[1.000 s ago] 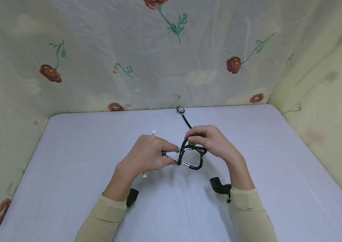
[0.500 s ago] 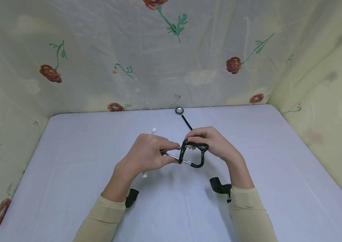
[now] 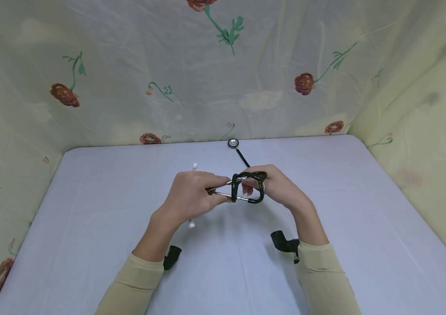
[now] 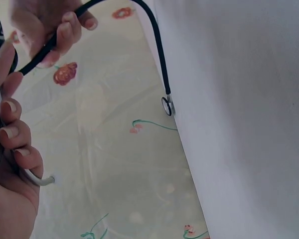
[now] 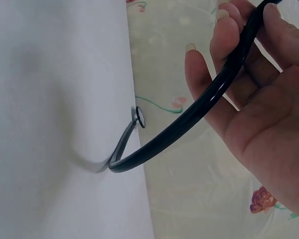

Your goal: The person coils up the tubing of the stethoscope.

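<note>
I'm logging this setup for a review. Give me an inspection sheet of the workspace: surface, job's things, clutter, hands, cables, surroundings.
Surface: table under a pale lilac cloth, a few soft creases.
Job's things: stethoscope; black tubing looped between the hands, metal ear tubes by the left fingers, chest piece lying at the table's far edge.
Clutter: nothing seen.
Hands: left hand grips the metal ear tubes; right hand holds the tubing loop, fingers curled round it.
Cables: nothing seen beyond the stethoscope's own tubing; a black wrist mount shows at each sleeve.
Surroundings: cream floral cloth hung on three sides.
</note>
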Motion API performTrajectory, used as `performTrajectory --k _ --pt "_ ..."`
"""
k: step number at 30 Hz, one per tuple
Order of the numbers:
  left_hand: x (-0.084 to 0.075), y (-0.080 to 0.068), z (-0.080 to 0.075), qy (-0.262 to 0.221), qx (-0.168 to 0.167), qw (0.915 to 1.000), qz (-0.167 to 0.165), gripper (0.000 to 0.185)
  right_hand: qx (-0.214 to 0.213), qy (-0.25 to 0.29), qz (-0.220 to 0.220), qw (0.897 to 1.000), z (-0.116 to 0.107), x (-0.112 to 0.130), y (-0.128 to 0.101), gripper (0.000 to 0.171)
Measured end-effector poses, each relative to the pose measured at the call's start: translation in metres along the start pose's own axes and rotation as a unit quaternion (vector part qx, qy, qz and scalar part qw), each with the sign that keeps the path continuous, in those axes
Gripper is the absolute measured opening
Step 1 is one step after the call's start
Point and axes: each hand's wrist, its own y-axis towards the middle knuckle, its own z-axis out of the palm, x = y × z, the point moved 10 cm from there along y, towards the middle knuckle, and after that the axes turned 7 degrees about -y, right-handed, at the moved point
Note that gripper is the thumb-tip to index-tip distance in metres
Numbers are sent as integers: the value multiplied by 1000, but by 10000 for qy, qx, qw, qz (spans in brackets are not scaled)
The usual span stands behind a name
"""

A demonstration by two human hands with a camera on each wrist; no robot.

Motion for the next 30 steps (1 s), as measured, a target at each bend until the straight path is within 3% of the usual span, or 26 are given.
performTrajectory --k 6,12,21,30 --pt "10 0 -7 62 -366 9985 -393 25 -138 -15 391 9991 2 -3 3 25" --pt "17 -1 -9 212 -329 9958 -830 22 -78 -11 385 9992 6 -1 6 29" --pt "22 -2 -9 291 -307 9936 -1052 28 -354 -441 638 9964 5 0 5 28" --pt "31 -4 -12 -50 -492 9895 -1360 34 -442 -777 717 9934 5 2 7 25"
